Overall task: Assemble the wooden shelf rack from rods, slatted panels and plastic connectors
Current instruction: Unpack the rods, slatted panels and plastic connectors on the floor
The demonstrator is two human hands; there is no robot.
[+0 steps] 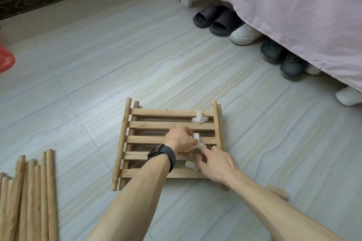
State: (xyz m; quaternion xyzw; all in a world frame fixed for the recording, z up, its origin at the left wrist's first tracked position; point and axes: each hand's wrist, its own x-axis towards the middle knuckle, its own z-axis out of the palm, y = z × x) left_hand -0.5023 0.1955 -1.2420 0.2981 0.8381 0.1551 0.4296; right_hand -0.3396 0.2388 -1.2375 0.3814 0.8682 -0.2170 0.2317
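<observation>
Floor [117,64]: pale tiles, and everything's laid out on them
Sheet [284,6]: pink, hanging down at top right, with shoes [215,19] lined up under its edge
Panels [168,112]: slatted stack lying flat on the floor, dead centre, both hands over its right half
Rods [29,191]: loose bundle at bottom left, well apart from the panels
Right hand [215,164]: in from the right, index finger stretched out to touch the held piece's near end, other fingers bent down over the near connector; a real pinch or just resting there, can't tell
Left hand [179,139]: over the middle slats, fingers curled round a connector, and that's a firm grip
Watch [162,152]: dark band on the left wrist
Held connector [198,140]: white, poking out past the left fingertips on their right side, one stub pointing up, sitting between the two hands
Near connector [191,164]: white, on the near slats, right under the right fingertips, partly hidden by them
Far connector [199,118]: white, lying free at the panels' far right corner, beyond both hands, no finger on it
</observation>
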